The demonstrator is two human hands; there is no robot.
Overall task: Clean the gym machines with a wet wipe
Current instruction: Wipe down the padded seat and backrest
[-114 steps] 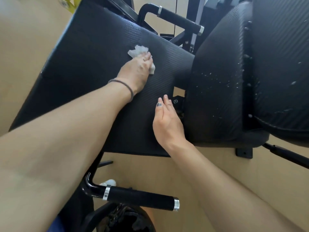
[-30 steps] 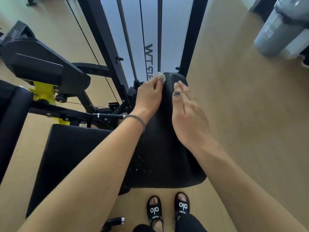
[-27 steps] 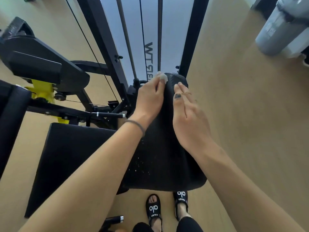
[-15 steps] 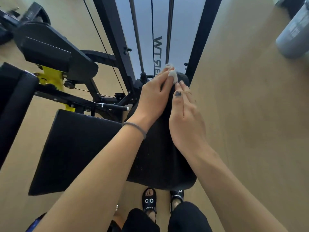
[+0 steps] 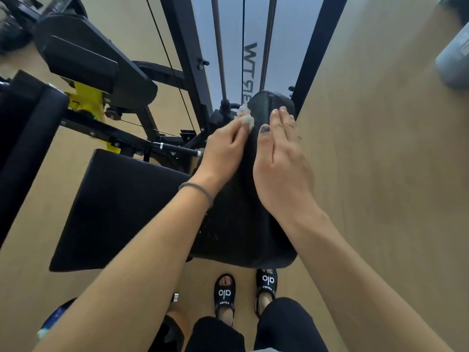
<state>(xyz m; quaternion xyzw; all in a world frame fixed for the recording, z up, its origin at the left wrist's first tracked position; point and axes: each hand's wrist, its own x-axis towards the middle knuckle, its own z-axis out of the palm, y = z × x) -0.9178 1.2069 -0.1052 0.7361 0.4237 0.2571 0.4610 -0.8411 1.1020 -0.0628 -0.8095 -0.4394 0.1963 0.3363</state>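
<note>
While the left hand (image 5: 223, 151) presses a crumpled white wet wipe (image 5: 246, 118) against the upper left edge of the black textured padded backrest (image 5: 238, 224), fingers are extended along the pad with the wipe tucked under the fingertips and bunched out past them. Whether the fingers curl round it I cannot tell; it reads as a flat press. Grey hair-tie band (image 5: 200, 190) on that wrist.

Right hand (image 5: 281, 161) lies flat on the same backrest just beside the left, fingers straight and together, thumbnail dark-painted, holding nothing.

Backrest seen from above, narrow top end far from camera, next to the black steel upright frame (image 5: 185, 47) and thin cables (image 5: 220, 47). Flat black seat pad (image 5: 114, 209) to the left. Yellow bracket (image 5: 86, 100) further left. Black slide sandals (image 5: 224, 292) on tan floor (image 5: 380, 148) below.
</note>
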